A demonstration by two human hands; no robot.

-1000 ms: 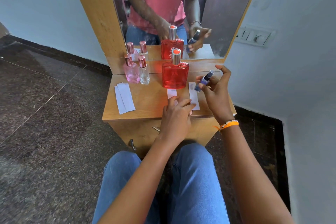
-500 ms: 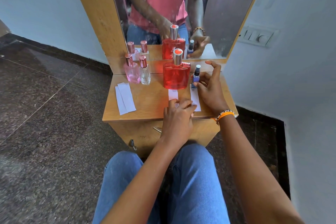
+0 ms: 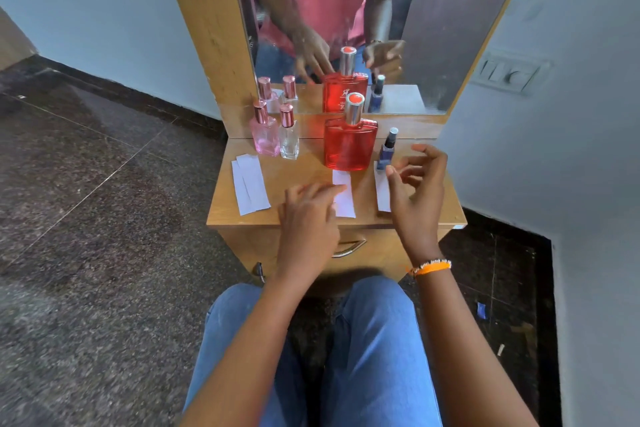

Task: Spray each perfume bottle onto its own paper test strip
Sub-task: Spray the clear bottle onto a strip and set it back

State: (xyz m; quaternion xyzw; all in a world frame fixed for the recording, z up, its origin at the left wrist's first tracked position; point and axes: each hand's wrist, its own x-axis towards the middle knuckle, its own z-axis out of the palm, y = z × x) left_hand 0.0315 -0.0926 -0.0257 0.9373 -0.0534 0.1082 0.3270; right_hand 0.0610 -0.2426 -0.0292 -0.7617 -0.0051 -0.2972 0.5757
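Observation:
On the small wooden table (image 3: 298, 173) stand a pink bottle (image 3: 265, 133), a clear bottle (image 3: 289, 135), a large red bottle (image 3: 349, 139) and a small blue spray bottle (image 3: 386, 149). A paper strip (image 3: 344, 196) lies in front of the red bottle and another strip (image 3: 381, 189) in front of the blue one. Two more strips (image 3: 251, 188) lie at the left. My left hand (image 3: 308, 215) rests flat on the table, fingertips at the middle strip. My right hand (image 3: 417, 189) hovers just right of the blue bottle, fingers apart, holding nothing.
A mirror (image 3: 381, 10) in a wooden frame stands behind the table and reflects the bottles and a person's hands. A drawer handle (image 3: 348, 248) sits below the table's front edge. A wall switch panel (image 3: 507, 73) is at the right. My knees in blue jeans are below.
My right hand has set the small blue bottle upright behind its strip and let go of it. My left hand has slid left, off the middle strip.

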